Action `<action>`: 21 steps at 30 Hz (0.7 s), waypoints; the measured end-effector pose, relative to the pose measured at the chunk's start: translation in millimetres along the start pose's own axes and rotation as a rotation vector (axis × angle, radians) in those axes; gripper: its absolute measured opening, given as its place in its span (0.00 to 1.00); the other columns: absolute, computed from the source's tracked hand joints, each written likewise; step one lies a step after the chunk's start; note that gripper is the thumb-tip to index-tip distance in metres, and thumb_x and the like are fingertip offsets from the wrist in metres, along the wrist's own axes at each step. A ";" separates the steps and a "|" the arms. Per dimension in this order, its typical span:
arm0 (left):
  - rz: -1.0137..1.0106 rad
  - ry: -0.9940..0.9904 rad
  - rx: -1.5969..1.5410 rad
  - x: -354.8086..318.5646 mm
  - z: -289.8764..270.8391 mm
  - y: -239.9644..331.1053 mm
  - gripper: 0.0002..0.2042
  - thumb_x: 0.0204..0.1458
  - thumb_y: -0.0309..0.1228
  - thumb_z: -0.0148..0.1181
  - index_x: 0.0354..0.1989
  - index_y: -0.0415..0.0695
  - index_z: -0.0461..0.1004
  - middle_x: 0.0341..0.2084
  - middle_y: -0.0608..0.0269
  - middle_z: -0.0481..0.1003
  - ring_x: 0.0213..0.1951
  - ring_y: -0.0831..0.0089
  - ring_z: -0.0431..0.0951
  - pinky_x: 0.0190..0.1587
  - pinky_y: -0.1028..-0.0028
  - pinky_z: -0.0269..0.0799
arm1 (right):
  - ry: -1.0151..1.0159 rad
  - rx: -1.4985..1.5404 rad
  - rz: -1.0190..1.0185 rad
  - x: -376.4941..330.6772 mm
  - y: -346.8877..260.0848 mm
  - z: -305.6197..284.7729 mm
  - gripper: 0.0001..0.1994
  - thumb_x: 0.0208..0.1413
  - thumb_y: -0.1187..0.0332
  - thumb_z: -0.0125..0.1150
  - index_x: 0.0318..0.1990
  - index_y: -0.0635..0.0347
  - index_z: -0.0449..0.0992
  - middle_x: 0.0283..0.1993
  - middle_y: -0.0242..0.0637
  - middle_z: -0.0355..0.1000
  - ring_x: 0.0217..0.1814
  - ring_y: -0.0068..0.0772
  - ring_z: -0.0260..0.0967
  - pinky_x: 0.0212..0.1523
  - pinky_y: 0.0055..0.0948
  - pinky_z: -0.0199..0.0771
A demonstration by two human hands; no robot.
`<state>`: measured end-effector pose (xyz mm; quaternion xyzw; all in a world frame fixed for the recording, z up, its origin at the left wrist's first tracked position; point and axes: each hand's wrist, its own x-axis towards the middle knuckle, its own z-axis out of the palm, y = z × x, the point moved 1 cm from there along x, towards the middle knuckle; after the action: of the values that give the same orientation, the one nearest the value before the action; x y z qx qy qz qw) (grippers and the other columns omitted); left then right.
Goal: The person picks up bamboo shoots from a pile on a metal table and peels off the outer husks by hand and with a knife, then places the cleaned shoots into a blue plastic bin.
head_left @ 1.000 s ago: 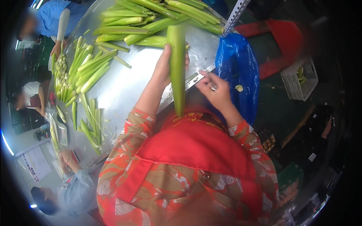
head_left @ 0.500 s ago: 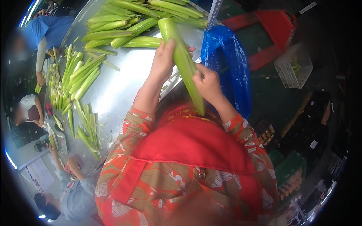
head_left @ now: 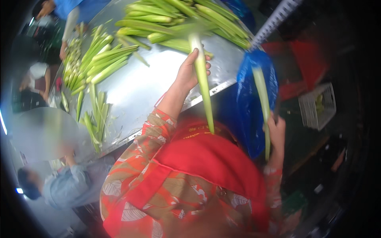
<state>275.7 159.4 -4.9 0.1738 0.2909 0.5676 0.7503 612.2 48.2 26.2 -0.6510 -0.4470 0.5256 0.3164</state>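
While one red apron (head_left: 206, 166) fills the near foreground over a patterned orange sleeve (head_left: 147, 139), the person's two hands work apart. Left hand (head_left: 190, 73) is clenched around one long pale green stalk (head_left: 203, 83), held upright above the near edge of the metal table (head_left: 147, 91). Right hand (head_left: 276, 133) grasps one peeled green strip (head_left: 262, 103), off the table's right side, in front of one blue plastic bag (head_left: 254, 115). Farther on the table lie three loose groups of stalks: trimmed pieces (head_left: 95, 119) near the left edge, a middle bundle (head_left: 103, 63), and a large pile (head_left: 178, 20) at the far end. One white basket (head_left: 317, 107) sits well right.
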 end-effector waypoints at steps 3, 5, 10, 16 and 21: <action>0.079 0.193 -0.112 -13.4 -59.8 34.0 0.22 0.56 0.44 0.55 0.51 0.41 0.63 0.37 0.56 0.72 0.32 0.66 0.73 0.35 0.65 0.74 | 0.012 -0.220 0.196 -16.5 52.0 -25.2 0.12 0.55 0.67 0.50 0.24 0.65 0.70 0.18 0.30 0.63 0.20 0.19 0.62 0.21 0.27 0.62; 0.193 0.347 -0.011 -37.1 -98.0 67.9 0.22 0.53 0.41 0.57 0.46 0.34 0.65 0.39 0.52 0.72 0.36 0.63 0.75 0.41 0.63 0.75 | -0.039 -0.509 0.098 -15.0 87.0 -25.0 0.12 0.53 0.66 0.52 0.25 0.68 0.72 0.18 0.32 0.64 0.23 0.21 0.63 0.26 0.29 0.62; 0.377 0.553 0.085 -80.0 -242.6 180.8 0.23 0.55 0.34 0.50 0.53 0.31 0.55 0.38 0.49 0.70 0.39 0.58 0.73 0.47 0.59 0.74 | -0.056 -0.431 0.240 35.7 131.9 21.6 0.14 0.51 0.65 0.59 0.36 0.70 0.77 0.27 0.45 0.75 0.29 0.37 0.73 0.33 0.34 0.69; 0.769 1.154 0.521 -77.2 -269.1 317.5 0.35 0.51 0.33 0.58 0.67 0.45 0.48 0.57 0.52 0.63 0.58 0.60 0.64 0.56 0.58 0.62 | 0.100 -0.356 0.116 76.6 118.0 58.2 0.16 0.52 0.65 0.60 0.45 0.69 0.76 0.37 0.48 0.76 0.39 0.39 0.74 0.41 0.33 0.70; 0.488 0.900 1.362 -25.7 -276.7 313.8 0.23 0.52 0.37 0.57 0.57 0.46 0.68 0.55 0.52 0.68 0.57 0.57 0.67 0.58 0.64 0.61 | 0.153 -0.440 0.173 65.7 97.8 71.2 0.16 0.53 0.66 0.60 0.45 0.69 0.76 0.39 0.48 0.77 0.41 0.38 0.74 0.44 0.31 0.70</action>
<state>-140.0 208.3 -26.5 0.4032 0.7937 0.4296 0.1515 570.8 65.0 -104.0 -0.7782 -0.4677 0.3899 0.1539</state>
